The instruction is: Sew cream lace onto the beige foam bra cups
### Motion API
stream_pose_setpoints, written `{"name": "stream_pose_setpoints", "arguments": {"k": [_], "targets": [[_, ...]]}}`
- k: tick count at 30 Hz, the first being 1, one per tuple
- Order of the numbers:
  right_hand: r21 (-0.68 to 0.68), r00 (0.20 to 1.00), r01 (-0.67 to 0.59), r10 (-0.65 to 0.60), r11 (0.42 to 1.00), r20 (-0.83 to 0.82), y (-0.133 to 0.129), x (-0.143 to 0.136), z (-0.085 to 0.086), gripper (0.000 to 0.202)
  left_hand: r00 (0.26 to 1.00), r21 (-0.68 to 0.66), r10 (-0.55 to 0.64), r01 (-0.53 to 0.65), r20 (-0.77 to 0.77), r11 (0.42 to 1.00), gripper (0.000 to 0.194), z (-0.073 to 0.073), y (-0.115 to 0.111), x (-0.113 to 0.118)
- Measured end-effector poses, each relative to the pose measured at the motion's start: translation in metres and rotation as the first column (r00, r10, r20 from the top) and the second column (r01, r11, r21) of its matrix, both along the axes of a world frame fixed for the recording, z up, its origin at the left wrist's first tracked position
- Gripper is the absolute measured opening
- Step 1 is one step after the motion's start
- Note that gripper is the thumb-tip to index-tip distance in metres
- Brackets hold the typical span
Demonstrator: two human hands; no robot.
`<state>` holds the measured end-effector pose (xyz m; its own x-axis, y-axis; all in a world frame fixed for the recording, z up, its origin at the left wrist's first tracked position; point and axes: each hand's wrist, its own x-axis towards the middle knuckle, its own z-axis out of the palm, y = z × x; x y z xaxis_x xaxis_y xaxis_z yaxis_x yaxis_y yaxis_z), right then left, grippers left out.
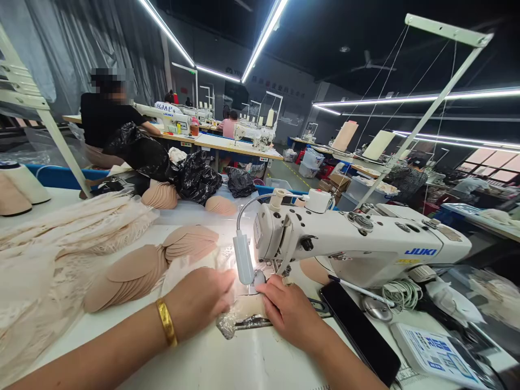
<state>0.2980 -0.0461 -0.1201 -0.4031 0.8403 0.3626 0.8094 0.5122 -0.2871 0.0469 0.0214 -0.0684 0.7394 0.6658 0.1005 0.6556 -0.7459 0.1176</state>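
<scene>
A white sewing machine [357,244] stands on the white table, its small lamp [242,257] lit beside the needle area. My left hand [201,300], below a gold bracelet on the wrist, is left of the needle, fingers curled together at the edge of pale sheer fabric [227,260]; what they hold is too blurred to make out. Just right of the presser foot, my right hand [290,309] rests with bent fingers, its fingertips near the needle plate; whether they pinch anything is unclear. Fanned stacks of beige oval pads [134,276] lie left of my left hand.
Cream lace fabric [73,238] covers the left side. Black plastic bags [199,176] sit behind the pads. A black phone [359,330], a white box [436,355] and a coil of cord [402,292] lie at right. A person [111,119] sits at a table beyond.
</scene>
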Motion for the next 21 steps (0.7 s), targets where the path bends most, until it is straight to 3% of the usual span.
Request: {"name": "stream_pose_setpoints", "arguments": {"k": [6, 9, 12, 13, 17, 21], "targets": [[-0.012, 1.0, 0.021, -0.021, 1.0, 0.002, 0.0, 0.0, 0.002, 0.028, 0.956, 0.058, -0.266, 0.261, 0.12, 0.964, 0.026, -0.013, -0.005, 0.02], [-0.017, 1.0, 0.015, -0.016, 1.0, -0.006, -0.001, 0.0, 0.004, 0.027, 0.956, 0.012, -0.238, 0.24, 0.173, 0.971, 0.017, -0.01, -0.003, 0.016], [-0.008, 1.0, 0.009, -0.009, 1.0, -0.018, -0.001, -0.001, 0.006, 0.027, 0.951, -0.01, -0.195, 0.203, 0.242, 0.979, 0.046, -0.004, -0.003, 0.012], [-0.006, 1.0, 0.008, -0.008, 1.0, -0.019, -0.001, -0.001, 0.007, 0.027, 0.95, -0.004, -0.188, 0.195, 0.247, 0.981, 0.047, -0.003, -0.003, 0.012], [-0.003, 1.0, 0.001, -0.001, 1.0, -0.025, -0.001, -0.001, 0.008, 0.028, 0.969, -0.014, -0.189, 0.194, 0.162, 0.981, 0.012, -0.007, -0.008, 0.016], [0.016, 0.999, -0.005, 0.006, 1.0, -0.033, -0.001, -0.001, 0.007, 0.028, 0.956, 0.024, -0.249, 0.248, 0.158, 0.968, 0.016, -0.013, -0.01, 0.022]]}}
